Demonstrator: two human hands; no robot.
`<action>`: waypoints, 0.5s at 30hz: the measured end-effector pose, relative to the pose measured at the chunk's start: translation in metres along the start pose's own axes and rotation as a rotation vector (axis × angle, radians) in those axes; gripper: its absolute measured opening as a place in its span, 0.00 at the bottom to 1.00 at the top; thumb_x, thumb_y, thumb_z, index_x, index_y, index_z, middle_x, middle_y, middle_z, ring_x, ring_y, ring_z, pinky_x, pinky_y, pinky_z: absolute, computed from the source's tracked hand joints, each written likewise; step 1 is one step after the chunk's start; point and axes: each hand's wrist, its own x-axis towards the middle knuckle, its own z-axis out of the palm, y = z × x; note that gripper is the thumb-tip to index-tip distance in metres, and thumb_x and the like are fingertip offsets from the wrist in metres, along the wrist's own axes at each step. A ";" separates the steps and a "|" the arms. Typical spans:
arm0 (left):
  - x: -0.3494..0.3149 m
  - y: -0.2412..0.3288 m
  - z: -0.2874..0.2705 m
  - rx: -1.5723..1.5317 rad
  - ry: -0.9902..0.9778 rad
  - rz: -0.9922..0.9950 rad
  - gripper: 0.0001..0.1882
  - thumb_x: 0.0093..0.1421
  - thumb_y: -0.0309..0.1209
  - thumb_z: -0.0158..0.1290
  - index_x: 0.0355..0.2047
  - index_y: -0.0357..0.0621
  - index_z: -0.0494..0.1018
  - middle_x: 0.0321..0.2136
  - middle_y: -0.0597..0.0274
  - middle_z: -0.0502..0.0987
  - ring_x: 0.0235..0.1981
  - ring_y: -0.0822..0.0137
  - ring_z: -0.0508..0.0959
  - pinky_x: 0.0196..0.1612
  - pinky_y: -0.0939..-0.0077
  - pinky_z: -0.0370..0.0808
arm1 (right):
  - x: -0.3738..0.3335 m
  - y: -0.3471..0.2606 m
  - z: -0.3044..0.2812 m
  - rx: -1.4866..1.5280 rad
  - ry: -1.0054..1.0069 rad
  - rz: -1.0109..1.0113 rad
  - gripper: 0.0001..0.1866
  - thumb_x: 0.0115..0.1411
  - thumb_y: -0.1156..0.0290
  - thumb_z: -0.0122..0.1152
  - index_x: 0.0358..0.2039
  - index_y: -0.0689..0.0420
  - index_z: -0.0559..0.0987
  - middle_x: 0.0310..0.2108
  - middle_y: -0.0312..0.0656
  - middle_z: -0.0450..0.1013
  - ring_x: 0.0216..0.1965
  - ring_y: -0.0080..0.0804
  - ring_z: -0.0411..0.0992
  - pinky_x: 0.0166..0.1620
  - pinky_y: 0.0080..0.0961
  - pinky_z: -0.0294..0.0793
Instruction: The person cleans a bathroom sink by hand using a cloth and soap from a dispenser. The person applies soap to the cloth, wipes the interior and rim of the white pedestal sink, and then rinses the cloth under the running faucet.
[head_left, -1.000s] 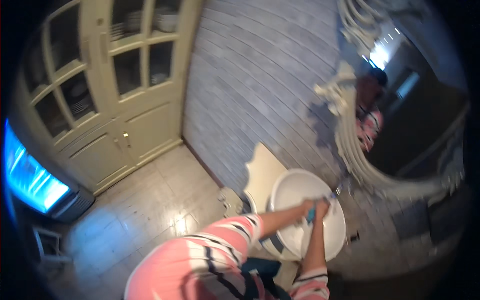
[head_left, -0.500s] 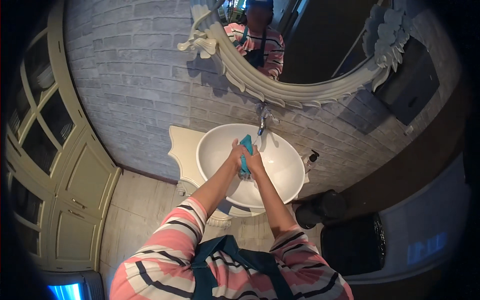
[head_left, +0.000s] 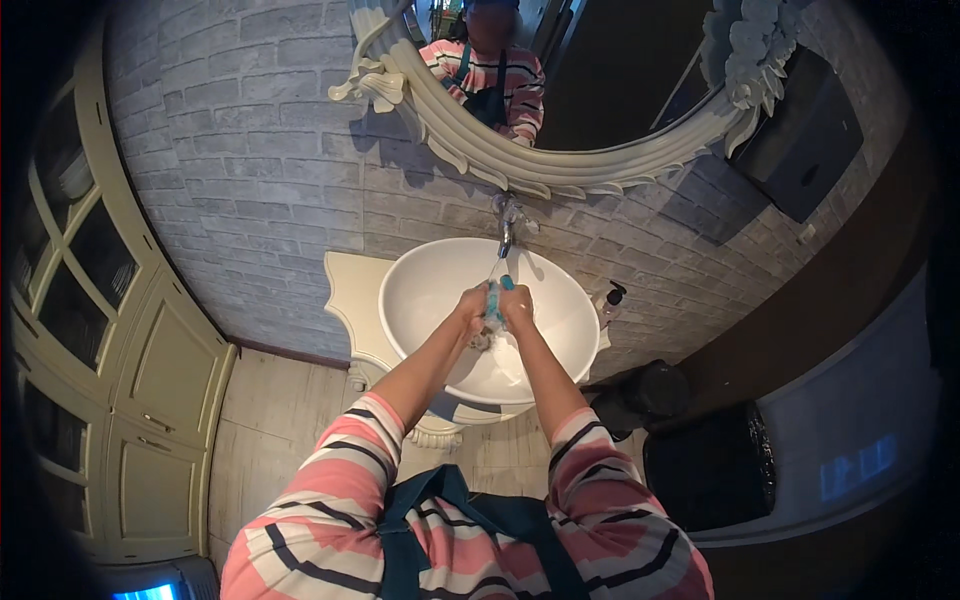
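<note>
Inside the white oval basin (head_left: 412, 285), both my hands are closed around a wet teal cloth (head_left: 492, 300). My left hand (head_left: 472, 303) grips it from the left. My right hand (head_left: 518, 306) is wrapped round its other side, and a teal end sticks out above the fingers. Much of the cloth is hidden by the hands. A thin stream of water falls toward them from the chrome faucet (head_left: 506, 240). Greyish water or splash shows just below my hands.
A dark-topped pump bottle (head_left: 611, 300) stands right of the basin. The cream vanity top (head_left: 348, 290) extends to the left. An ornate framed mirror (head_left: 560, 173) hangs above. Black bins (head_left: 710, 470) stand at the lower right, and a cream cabinet (head_left: 165, 400) lines the left.
The cloth hung long between my hands and is now bunched up in them. My hands have drawn level, side by side. The whole view has shifted slightly.
</note>
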 end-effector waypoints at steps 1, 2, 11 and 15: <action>-0.005 0.000 0.016 -0.001 -0.028 -0.020 0.13 0.57 0.38 0.39 0.23 0.43 0.68 0.19 0.63 0.69 0.21 0.71 0.70 0.25 0.74 0.68 | 0.011 0.012 -0.002 0.001 0.024 -0.004 0.18 0.48 0.58 0.49 0.23 0.64 0.74 0.24 0.54 0.70 0.30 0.49 0.70 0.32 0.37 0.67; -0.021 0.003 0.057 -0.070 -0.181 -0.090 0.12 0.56 0.36 0.40 0.24 0.42 0.68 0.19 0.63 0.69 0.21 0.70 0.70 0.25 0.73 0.69 | 0.026 0.033 -0.021 -0.002 0.086 0.011 0.19 0.49 0.57 0.49 0.21 0.64 0.74 0.23 0.55 0.70 0.28 0.48 0.70 0.30 0.37 0.66; -0.065 0.030 0.062 -0.317 -0.361 -0.160 0.04 0.50 0.30 0.45 0.23 0.46 0.69 0.19 0.63 0.69 0.21 0.67 0.71 0.23 0.70 0.70 | 0.001 -0.016 -0.032 -0.176 0.055 -0.130 0.15 0.46 0.65 0.47 0.26 0.64 0.74 0.31 0.56 0.69 0.36 0.51 0.68 0.38 0.39 0.66; -0.069 0.033 0.066 0.113 -0.361 0.081 0.05 0.50 0.30 0.45 0.25 0.42 0.68 0.22 0.59 0.70 0.23 0.66 0.72 0.26 0.70 0.71 | 0.038 -0.004 -0.047 -0.090 0.154 0.005 0.15 0.44 0.65 0.49 0.27 0.64 0.74 0.30 0.55 0.70 0.35 0.50 0.69 0.38 0.36 0.68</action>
